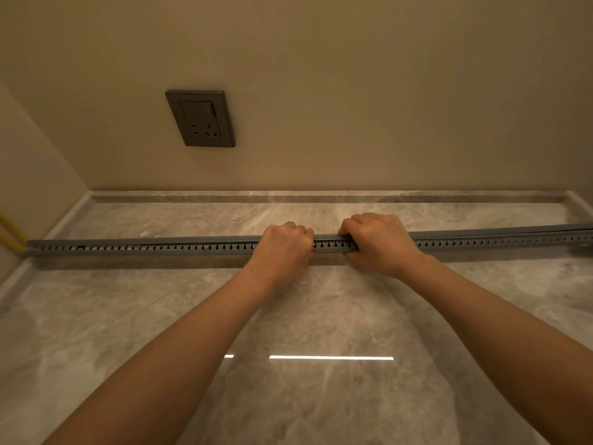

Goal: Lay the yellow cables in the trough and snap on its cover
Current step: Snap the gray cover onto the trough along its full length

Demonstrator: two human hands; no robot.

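The slotted grey trough (160, 248) lies across the marble floor (321, 316) from 9 to 3 o'clock, with the yellow cables (11, 231) leaving its end at 9 o'clock; both hands sit at its middle, the left hand (284, 244) and right hand (377, 242) each with fingers curled over the cover (481, 233), clamping it to the channel. Toward 3 o'clock the cover appears slightly proud, so the snapping looks unfinished there; squeeze evenly, then work in short steps toward 3 o'clock, keeping both edges aligned; whether a cable strays under the lip cannot be seen.
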